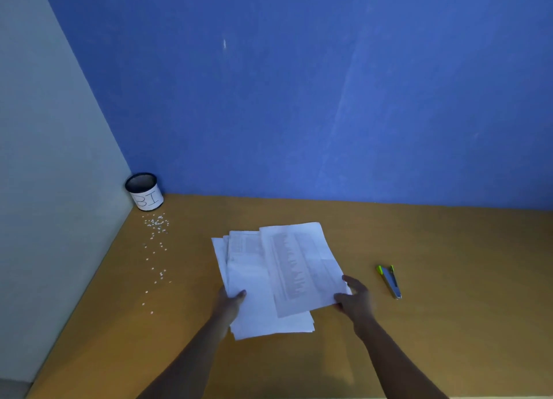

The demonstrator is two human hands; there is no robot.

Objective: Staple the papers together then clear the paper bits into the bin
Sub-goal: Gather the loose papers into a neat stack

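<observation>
Several white printed papers (269, 267) lie fanned and uneven on the brown table (434, 324). My left hand (230, 301) grips the left edge of the lower sheets, thumb on top. My right hand (354, 298) holds the near right corner of the top sheet. A stapler (390, 280) with green tips lies on the table to the right of the papers, apart from my right hand. Small white paper bits (155, 240) are scattered along the left side of the table. The bin (145, 191), a small dark cup with a white label, stands in the far left corner.
A blue wall (299, 84) backs the table and a pale wall (45, 174) borders its left side. The paper bits trail from the bin toward the near edge.
</observation>
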